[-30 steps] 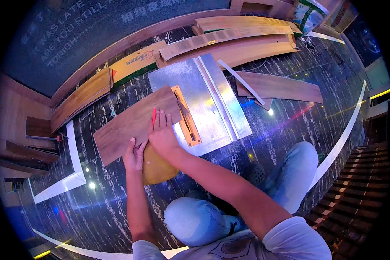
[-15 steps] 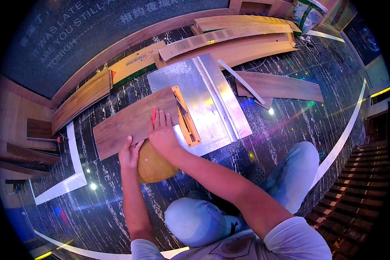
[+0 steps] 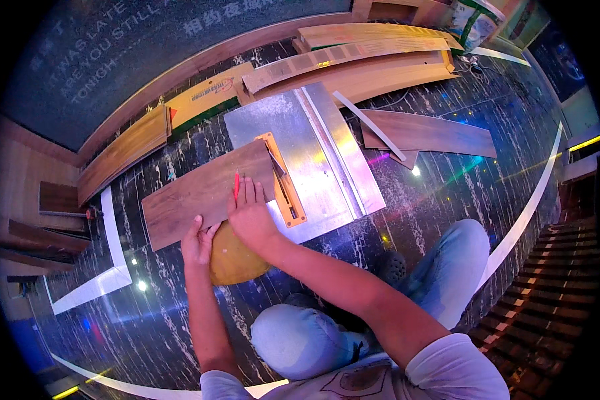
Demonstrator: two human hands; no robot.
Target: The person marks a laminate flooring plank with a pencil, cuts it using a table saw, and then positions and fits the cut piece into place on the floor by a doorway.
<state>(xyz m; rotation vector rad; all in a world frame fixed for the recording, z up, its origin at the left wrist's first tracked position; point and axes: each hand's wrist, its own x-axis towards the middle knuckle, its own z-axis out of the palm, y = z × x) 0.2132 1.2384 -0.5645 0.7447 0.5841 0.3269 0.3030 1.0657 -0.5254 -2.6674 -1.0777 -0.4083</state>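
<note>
A short brown wood-grain plank (image 3: 200,190) lies with its right end on a silver metal saw table (image 3: 317,190), against the orange slotted insert (image 3: 292,193). A dark blade-like piece shows in the slot. My left hand (image 3: 197,245) grips the plank's near edge, thumb on top and the other fingers partly hidden beneath. Lying over the plank near the insert, my right hand (image 3: 252,217) has its fingers pressed on the surface and a red pencil (image 3: 237,183) held upright among them. Below the plank, between my forearms, sits a round tan object (image 3: 237,259).
Long cardboard cartons (image 3: 353,70) lie along the wall. More planks (image 3: 440,133) rest at the right, a pale narrow strip (image 3: 370,125) across them. Other planks (image 3: 123,157) lean at the left. My knees (image 3: 307,340) are close to the saw table's near side.
The plank and both hands have shifted slightly toward me along the insert. The red pencil remains in my right hand.
</note>
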